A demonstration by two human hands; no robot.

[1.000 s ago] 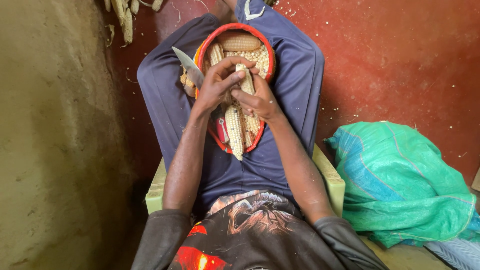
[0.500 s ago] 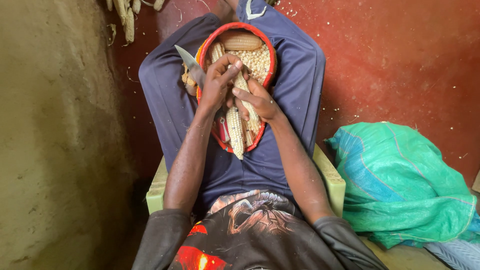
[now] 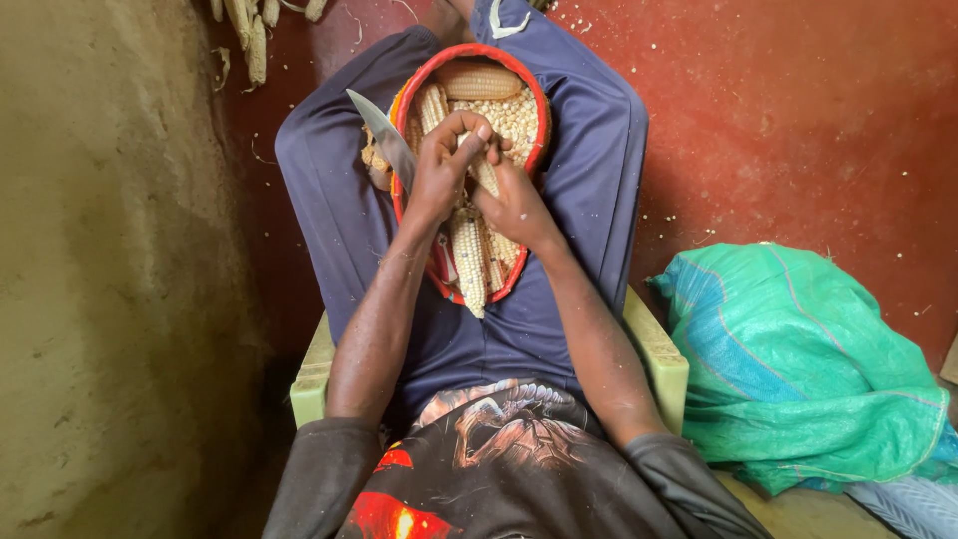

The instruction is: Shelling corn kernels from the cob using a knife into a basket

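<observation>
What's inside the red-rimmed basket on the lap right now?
The red-rimmed basket holds loose kernels and several corn cobs. The left hand and right hand cover its middle, so what lies beneath them cannot be seen.

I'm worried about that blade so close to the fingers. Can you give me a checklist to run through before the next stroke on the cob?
1. Knife gripped firmly in the left hand: ok, fingers wrap the handle.
2. Blade pointing away from the body: ok, the tip points up and to the left, past the basket rim.
3. Right hand steadying the corn cob: ok, it grips the cob beside the left hand.
4. Right fingers clear of the cutting edge: cannot tell, the hands overlap.
5. Cob held over the red-rimmed basket: ok, loose kernels already lie inside it.
6. Basket stable on the lap: ok, it rests between the thighs.
</observation>
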